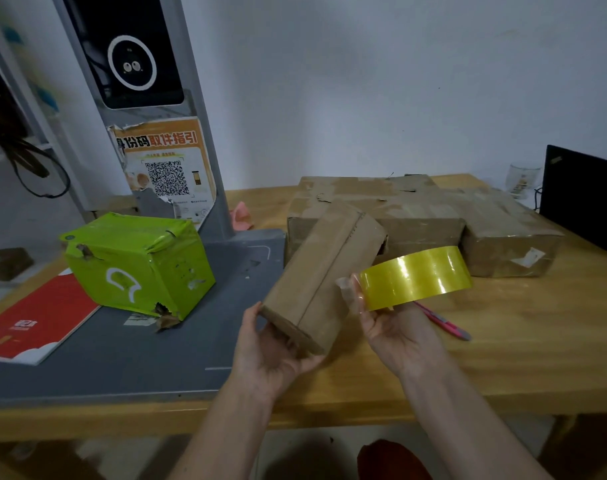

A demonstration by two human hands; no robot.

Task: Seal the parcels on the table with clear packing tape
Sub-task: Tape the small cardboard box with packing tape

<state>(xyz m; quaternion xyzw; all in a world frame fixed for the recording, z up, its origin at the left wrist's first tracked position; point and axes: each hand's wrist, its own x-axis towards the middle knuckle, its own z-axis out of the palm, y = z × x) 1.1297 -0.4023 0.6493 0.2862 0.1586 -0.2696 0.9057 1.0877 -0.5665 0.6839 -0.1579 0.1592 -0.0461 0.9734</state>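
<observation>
My left hand (pixel 271 355) holds the near end of a small brown cardboard parcel (pixel 323 271), lifted and tilted above the wooden table (pixel 503 358); its centre seam faces up. My right hand (pixel 395 334) grips a roll of yellowish clear packing tape (pixel 416 278) just right of the parcel, with a short loose tape end (pixel 347 289) sticking out toward the box. Two larger brown parcels lie behind: one (pixel 371 209) at centre, another (pixel 506 237) to its right, both showing old tape.
A green wrapped box (pixel 139 261) stands on a grey scanner base (pixel 122 358) at left, beside a red booklet (pixel 35 320). A pink pen-like cutter (pixel 447 323) lies near my right hand. A black laptop (pixel 586 199) stands at the far right.
</observation>
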